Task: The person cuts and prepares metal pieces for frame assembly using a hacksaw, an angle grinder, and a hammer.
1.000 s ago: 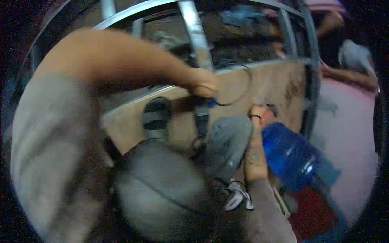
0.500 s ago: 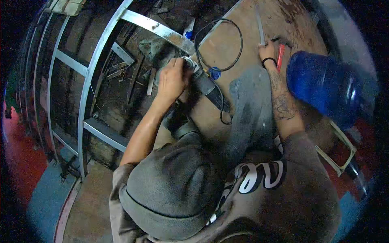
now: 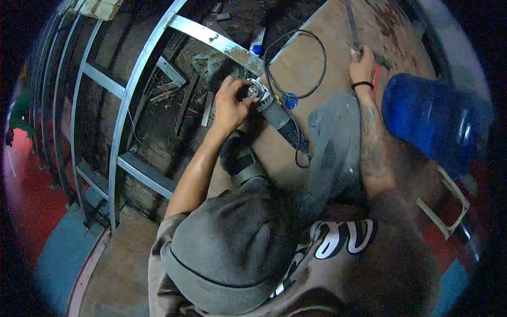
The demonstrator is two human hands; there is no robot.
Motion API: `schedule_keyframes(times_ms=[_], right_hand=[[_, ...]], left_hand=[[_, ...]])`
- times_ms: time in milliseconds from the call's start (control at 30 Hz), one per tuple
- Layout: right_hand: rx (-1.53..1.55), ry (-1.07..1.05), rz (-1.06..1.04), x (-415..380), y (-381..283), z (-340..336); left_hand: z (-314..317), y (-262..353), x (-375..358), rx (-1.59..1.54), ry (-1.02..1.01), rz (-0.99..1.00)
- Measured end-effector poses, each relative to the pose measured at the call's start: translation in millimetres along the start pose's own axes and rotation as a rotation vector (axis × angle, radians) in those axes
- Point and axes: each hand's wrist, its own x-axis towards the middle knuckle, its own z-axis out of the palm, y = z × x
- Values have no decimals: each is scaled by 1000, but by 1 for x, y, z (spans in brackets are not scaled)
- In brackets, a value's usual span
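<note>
Neither of my own hands shows. Below me a co-worker in a dark knit cap [image 3: 227,248] sits or crouches, seen from behind and above. The co-worker's left hand [image 3: 231,105] is at the head of an angle grinder [image 3: 277,113], thumb and fingers beside its round metal hub. That grinder lies on a brown board [image 3: 296,58]. The co-worker's right hand [image 3: 362,71], with a black band at the wrist, is at the near end of a long flat strip [image 3: 350,24]. Beside that hand lies a red-handled tool [image 3: 376,79], partly hidden.
A metal ladder-like frame [image 3: 122,105] stands left, over dark ground with scraps. A black cord [image 3: 323,58] loops beside the grinder. At right are a big blue water jug [image 3: 422,116] and a pale bent frame [image 3: 449,232].
The whole view has shifted a little. The co-worker's left hand has slid off the grinder's head, uncovering the round hub. The right hand has turned slightly at the strip.
</note>
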Motion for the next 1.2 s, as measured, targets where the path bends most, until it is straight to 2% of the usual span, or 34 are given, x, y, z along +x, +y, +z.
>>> schedule_keyframes(times_ms=[33,100,167,233,267,333,433,467,500,600,733,833,900,1033,1067,1100,1133,1167,1200], right_hand=[[142,-19,-76,-1,-14,-1],[570,-216,45,-16,-68,-9],[713,-439,147,-44,-109,-6],[518,-543,-70,-71,-118,24],[642,-686,56,-85,-133,14],[611,-950,55,-101,-140,19],[663,-991,40,-121,-138,21],[701,-918,12,-126,-130,34],[739,-844,-16,-131,-122,44],[849,-917,56,-131,-117,52],[699,-955,39,-126,-122,40],[698,-972,58,-125,-125,36],[714,-973,58,-125,-126,34],[851,-972,41,-126,-123,31],[1004,-1128,142,-123,-121,35],[949,-1018,59,-137,-89,71],[900,-1060,19,-125,-119,35],[911,-1066,87,-131,-96,60],[1190,-1097,256,-133,-101,53]], left_hand=[[1,-3,-1,-46,6,11],[1,-5,-2,-103,-13,30],[0,-7,-1,-102,-63,-5],[-2,-6,1,-104,-96,-24],[-2,-7,2,-101,-87,-23],[-2,-9,-1,-147,-17,-35],[5,-15,-3,-175,44,-34],[8,-16,-4,-226,88,-13],[8,-12,-6,-267,94,-76],[14,-13,-7,-223,173,-28],[14,-15,-7,-249,156,-25],[13,-17,-8,-309,88,-40],[14,-17,-8,-252,147,42],[21,-13,-7,-111,233,87],[16,-11,-8,-5,201,106],[21,-15,-11,-23,214,89],[14,-8,-10,201,45,60],[6,-1,-7,245,-27,165],[11,-3,-8,309,-18,250]])
